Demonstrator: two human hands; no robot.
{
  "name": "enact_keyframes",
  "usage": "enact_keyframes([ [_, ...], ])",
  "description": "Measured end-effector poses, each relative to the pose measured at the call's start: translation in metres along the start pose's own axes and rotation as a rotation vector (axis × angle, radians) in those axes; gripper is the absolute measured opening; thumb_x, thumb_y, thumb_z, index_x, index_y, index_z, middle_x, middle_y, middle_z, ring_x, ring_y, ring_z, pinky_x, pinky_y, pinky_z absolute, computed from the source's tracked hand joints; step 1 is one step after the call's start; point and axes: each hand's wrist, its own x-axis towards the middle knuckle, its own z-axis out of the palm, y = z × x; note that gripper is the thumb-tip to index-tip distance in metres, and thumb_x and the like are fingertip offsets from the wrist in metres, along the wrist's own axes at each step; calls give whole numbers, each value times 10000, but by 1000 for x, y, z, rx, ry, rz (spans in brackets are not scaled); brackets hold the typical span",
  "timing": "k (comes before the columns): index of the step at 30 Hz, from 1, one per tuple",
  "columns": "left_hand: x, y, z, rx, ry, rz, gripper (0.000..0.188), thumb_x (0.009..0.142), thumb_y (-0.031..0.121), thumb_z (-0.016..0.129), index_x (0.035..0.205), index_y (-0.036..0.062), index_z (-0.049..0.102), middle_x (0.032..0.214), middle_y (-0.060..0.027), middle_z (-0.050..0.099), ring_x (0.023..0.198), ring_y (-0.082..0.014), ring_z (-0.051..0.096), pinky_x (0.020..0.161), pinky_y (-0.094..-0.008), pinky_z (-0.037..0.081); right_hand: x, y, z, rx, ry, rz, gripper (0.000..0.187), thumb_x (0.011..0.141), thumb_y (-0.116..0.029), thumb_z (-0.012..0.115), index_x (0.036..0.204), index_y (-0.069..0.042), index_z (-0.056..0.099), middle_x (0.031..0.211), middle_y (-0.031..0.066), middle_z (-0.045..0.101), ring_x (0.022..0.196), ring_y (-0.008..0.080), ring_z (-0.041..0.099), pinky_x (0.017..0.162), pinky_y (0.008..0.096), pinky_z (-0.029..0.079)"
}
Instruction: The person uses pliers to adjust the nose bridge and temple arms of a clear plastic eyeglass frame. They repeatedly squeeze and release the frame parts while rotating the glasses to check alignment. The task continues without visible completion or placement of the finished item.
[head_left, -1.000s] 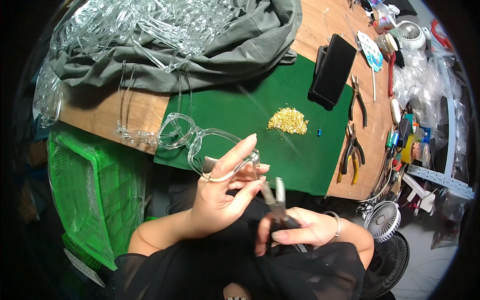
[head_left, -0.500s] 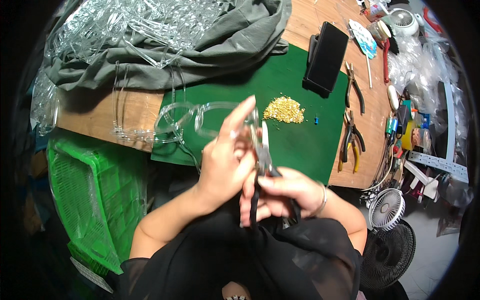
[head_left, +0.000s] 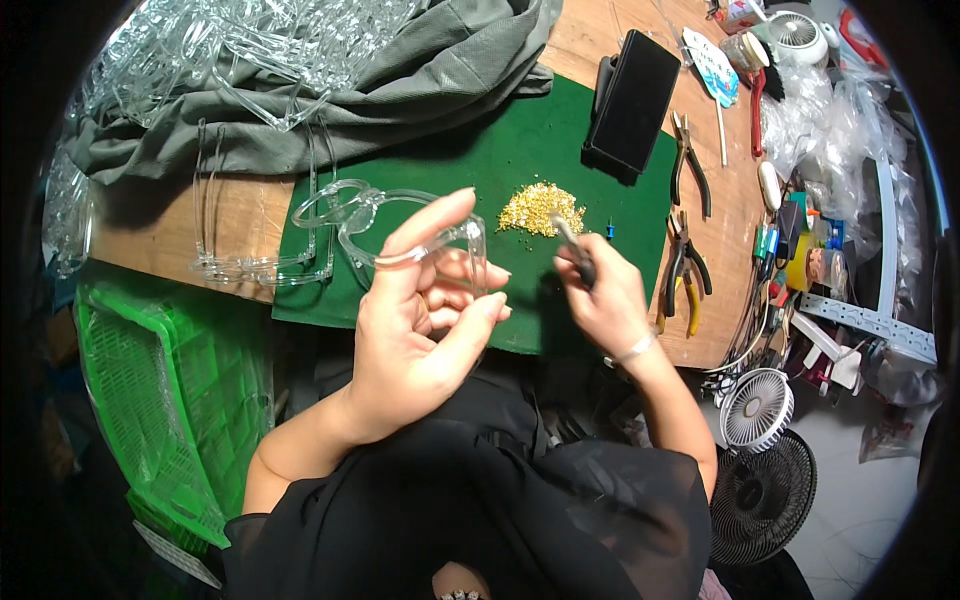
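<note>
My left hand (head_left: pixel 420 320) holds a clear plastic glasses frame (head_left: pixel 400 225) up over the near edge of the green mat (head_left: pixel 500 160), fingers curled round its end. My right hand (head_left: pixel 605 300) grips a dark-handled small tool (head_left: pixel 572 245) whose tip points toward a heap of tiny gold parts (head_left: pixel 541 207) on the mat. The two hands are apart, with the tool just right of the frame.
A grey cloth (head_left: pixel 440 70) with several clear frames lies at the back left. A black phone (head_left: pixel 632 100) leans on a stand. Pliers (head_left: pixel 688 165) and yellow-handled pliers (head_left: pixel 685 275) lie right of the mat. Green basket (head_left: pixel 150 390) at left; fans (head_left: pixel 757 410) at lower right.
My right hand has drawn away from the left and moved the tool right and forward toward the gold parts. The left hand still holds the frame, now opened out more.
</note>
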Motion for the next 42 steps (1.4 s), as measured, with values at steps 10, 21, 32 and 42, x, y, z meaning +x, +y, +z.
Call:
enact_keyframes([
  [10,-29,13,-6,-56,-107,-41,778,754,-127,577,1376,11,131,941,-180,583,746,-155,609,741,-310,549,13,12,36,-207,42,-87,183,709,-75,646,862,-46,549,789,118,547,762,309,544,663,385,409],
  [21,-21,16,-4,-256,-191,-282,712,805,-86,559,1393,35,177,1011,-152,542,769,-151,604,724,-269,531,8,-5,11,292,-4,62,115,719,28,577,817,-19,541,718,93,557,627,235,560,584,299,446],
  [32,-33,28,-5,-393,-249,-452,711,813,-49,574,1409,46,198,907,-32,510,725,-35,520,684,-180,452,-4,-68,-2,573,135,-619,150,700,-47,709,790,-54,589,716,47,600,616,191,575,586,306,421],
  [42,-33,25,-10,-440,-325,-479,721,799,-102,571,1401,28,195,912,-76,513,820,-143,598,749,-247,505,-7,-67,-3,607,103,-641,149,698,-54,719,785,-44,598,707,50,594,617,199,567,592,317,425],
])
